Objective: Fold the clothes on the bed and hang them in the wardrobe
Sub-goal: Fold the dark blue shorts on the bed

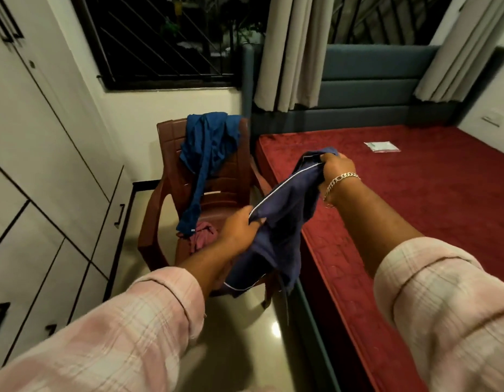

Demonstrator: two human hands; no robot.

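Item: navy shorts (284, 210), held in air off the bed (414, 199) edge. Left hand (242, 224) and right hand (337, 168) each pinch the piped edge (stretch taut, align seams, then lower onto bed).

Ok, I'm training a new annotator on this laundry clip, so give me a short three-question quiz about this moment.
1. True or false: both the left hand and the right hand grip the navy garment.
2. Where does the bright blue garment lie? A) on the bed B) draped over the brown chair C) inside the wardrobe
3. Fill in: the wrist with the chain bracelet is the person's ____ wrist.

Key: 1 true; 2 B; 3 right.
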